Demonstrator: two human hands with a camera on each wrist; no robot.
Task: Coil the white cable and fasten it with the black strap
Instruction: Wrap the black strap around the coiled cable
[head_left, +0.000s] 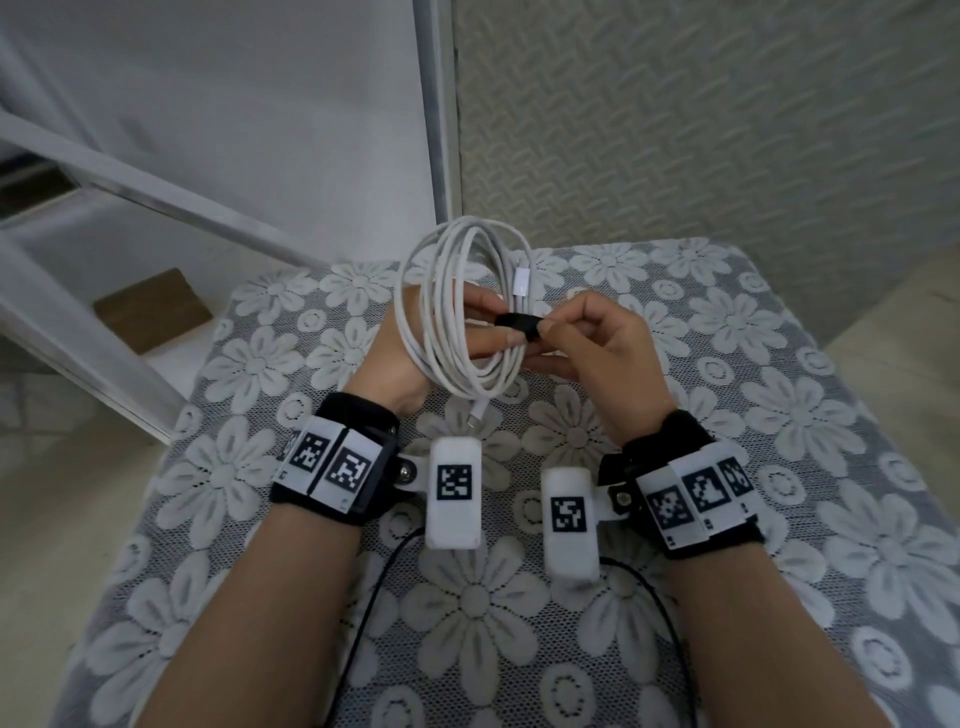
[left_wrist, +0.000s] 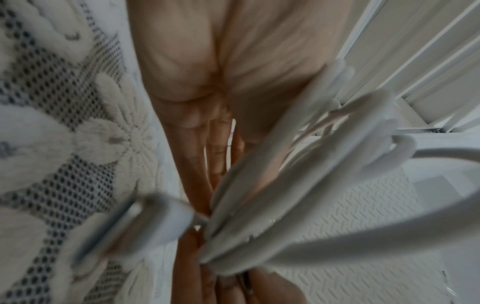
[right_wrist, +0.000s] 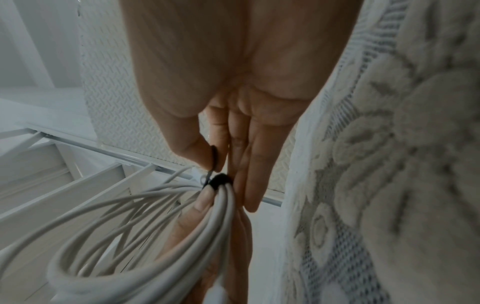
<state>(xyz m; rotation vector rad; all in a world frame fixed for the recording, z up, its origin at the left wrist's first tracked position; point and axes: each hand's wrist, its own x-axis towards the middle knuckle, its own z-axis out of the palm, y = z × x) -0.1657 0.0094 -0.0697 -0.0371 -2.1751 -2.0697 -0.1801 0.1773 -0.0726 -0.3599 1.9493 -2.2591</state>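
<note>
A coiled white cable (head_left: 465, 312) is gripped upright in the left hand (head_left: 415, 338), while the black strap (head_left: 517, 325), lying crosswise on the bundle's right side, is pinched by the right hand (head_left: 597, 343).

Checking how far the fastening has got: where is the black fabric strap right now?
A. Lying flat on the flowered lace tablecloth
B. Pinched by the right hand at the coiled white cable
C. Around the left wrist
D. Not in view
B: the right hand pinches the black fabric strap against the coiled white cable, which the left hand holds.
</note>
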